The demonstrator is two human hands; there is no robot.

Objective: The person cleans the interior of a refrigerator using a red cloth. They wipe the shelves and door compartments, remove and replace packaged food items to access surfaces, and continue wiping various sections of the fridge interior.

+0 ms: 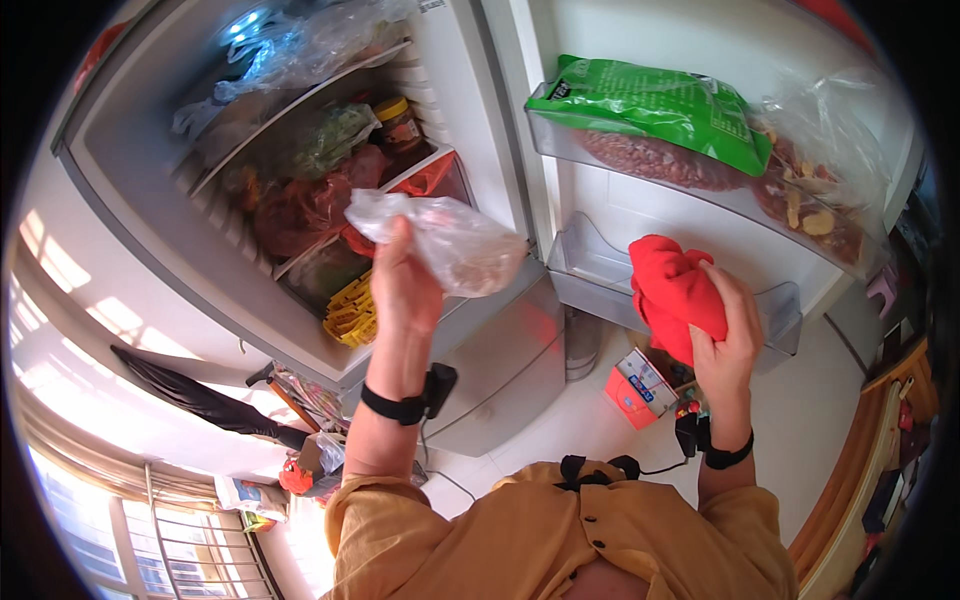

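My left hand [407, 281] grips a clear plastic bag [476, 244] with pale brownish contents, held up before the open refrigerator compartment. A bunched red cloth [675, 289] is in my right hand [729, 330], in front of the lower door bin [592, 259]. Above that bin, the upper door bin [555, 139] carries a green packet [660, 105], a bag of small reddish-brown pieces [652, 159] and a clear bag with mixed dried pieces [814, 202]. Inside the compartment, a jar with a yellow lid [396, 124] stands near bagged greens [337, 139] and red plastic bags [315, 206].
The refrigerator door [622, 191] is swung out to the right. Yellow packets [351, 311] lie at the compartment's bottom. A red-and-white carton [637, 390] stands on the floor below the door. A folded black umbrella [202, 394] is at left; a wooden edge [847, 465] runs along the right.
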